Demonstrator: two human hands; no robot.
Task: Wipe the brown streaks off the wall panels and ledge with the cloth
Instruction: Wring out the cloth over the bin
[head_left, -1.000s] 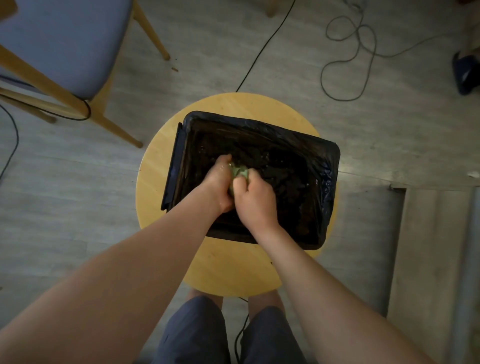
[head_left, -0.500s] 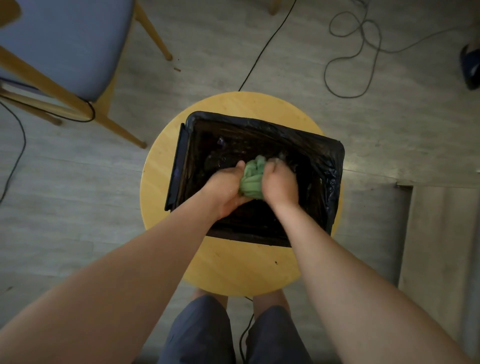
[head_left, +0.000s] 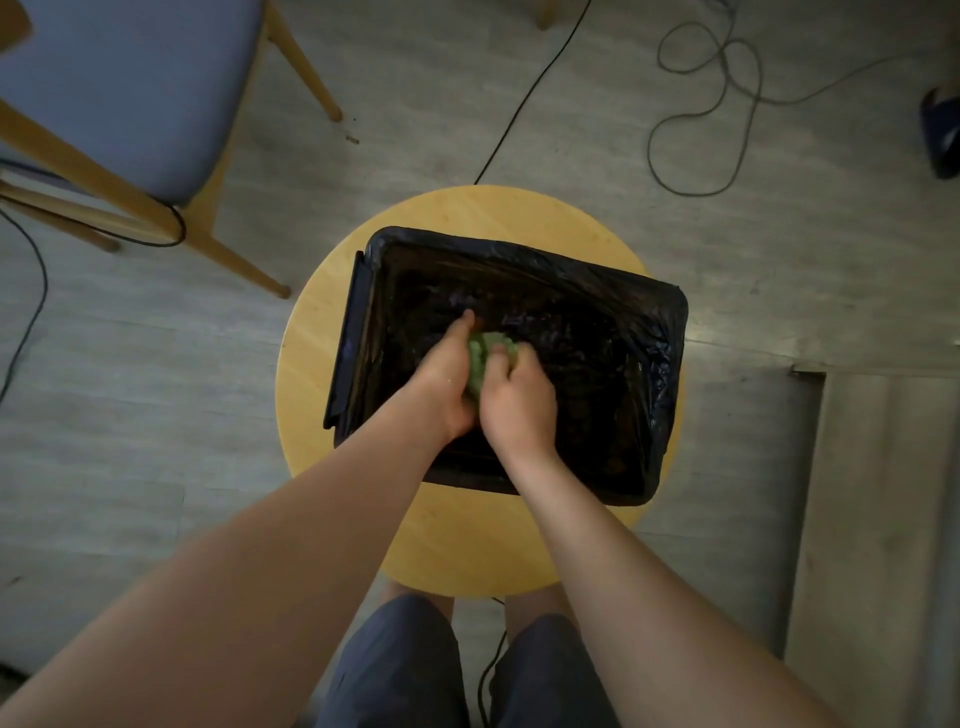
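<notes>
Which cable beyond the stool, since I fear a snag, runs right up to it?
The straight black cable, meeting the stool's far rim; the looped grey cable lies apart to the right.

From here I see only a small green patch of the cloth (head_left: 491, 353); the rest is buried between the left hand (head_left: 444, 382) and the right hand (head_left: 522, 402), which grip it over the stool (head_left: 467, 545). Most of their fingertips are hidden too. On the stool, the black-lined bin (head_left: 597, 288) is too dark inside for me to tell what it holds. Up and left of the stool, the chair (head_left: 130, 88) is cut by the top and left edges. Far right of the stool, a dark object (head_left: 943, 135) is clipped by the frame, and I cannot identify it. Right of the stool, the ledge (head_left: 883, 519) runs off the bottom edge, too dim to show streaks.
</notes>
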